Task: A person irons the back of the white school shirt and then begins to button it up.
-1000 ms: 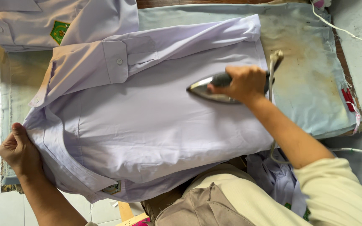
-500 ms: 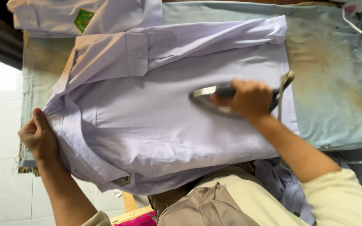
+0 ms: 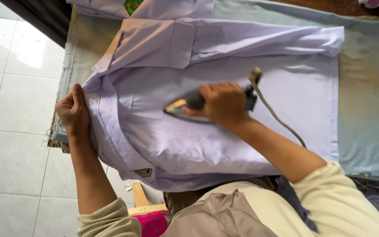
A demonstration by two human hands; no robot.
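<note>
A pale lilac shirt (image 3: 224, 140) lies spread flat on a cloth-covered ironing table (image 3: 369, 123), one sleeve folded across its upper part. My right hand (image 3: 222, 103) grips the dark handle of an electric iron (image 3: 185, 107), whose metal soleplate rests on the middle of the shirt with its tip pointing left. The iron's grey cord (image 3: 273, 109) trails back past my forearm. My left hand (image 3: 72, 109) pinches the shirt's collar edge at the table's left end, holding the fabric taut.
Another folded pale shirt (image 3: 154, 6) with a green patch lies at the top. White floor tiles (image 3: 14, 87) run along the left. A wooden stool piece and pink fabric (image 3: 148, 215) sit by my lap.
My right hand has slid the iron leftward across the shirt toward the collar. My left hand keeps its hold on the collar edge. The view has shifted so the table sits further right.
</note>
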